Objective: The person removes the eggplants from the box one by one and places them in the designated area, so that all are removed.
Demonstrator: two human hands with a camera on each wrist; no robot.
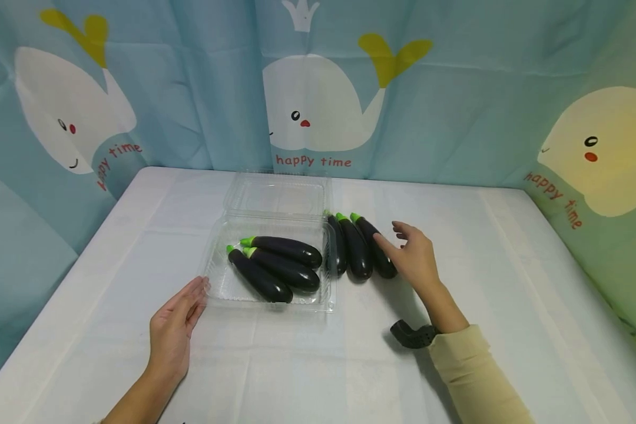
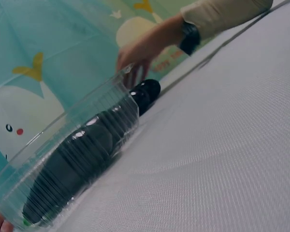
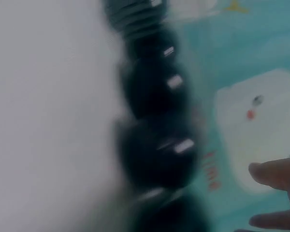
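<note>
A clear plastic clamshell box (image 1: pixel 217 288) lies with its lid folded back, and three dark eggplants (image 1: pixel 265 277) with green stem ends rest inside it. My left hand (image 1: pixel 172 333) touches the box's near left side with fairly straight fingers; in the left wrist view only its fingertips (image 2: pixel 0 224) show at the box's end. Three more eggplants (image 1: pixel 357 250) lie side by side just right of the box. Over the rightmost one hovers my right hand (image 1: pixel 416 259), thumb and fingers spread with nothing between them. The right wrist view shows blurred eggplants (image 3: pixel 157 150) beside my right fingers (image 3: pixel 275 174).
The open lid (image 1: pixel 278 197) lies toward the back of the white-covered table (image 1: pixel 297 371). Behind the table hangs a blue curtain (image 1: pixel 212 88) printed with whales. A black band with a curved piece (image 1: pixel 413 335) sits at my right wrist.
</note>
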